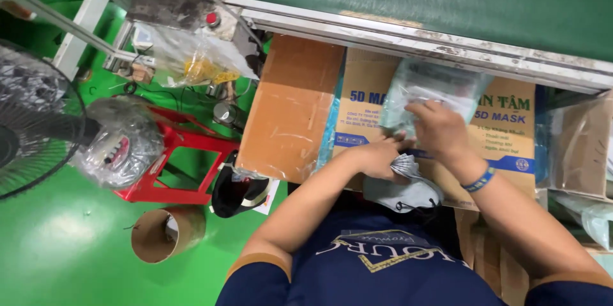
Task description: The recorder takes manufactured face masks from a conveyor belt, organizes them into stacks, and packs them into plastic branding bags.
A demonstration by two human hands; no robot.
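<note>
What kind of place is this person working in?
Likely a factory packing line for face masks: a green conveyor belt runs past printed cartons, and the hands, left hand and right hand, put grey masks into a clear bag.

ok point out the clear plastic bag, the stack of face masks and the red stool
clear plastic bag [434, 89], head view, middle of the bag above the right hand
stack of face masks [403, 186], head view, on the grey masks below the hands
red stool [185, 153], head view, on its seat
</note>
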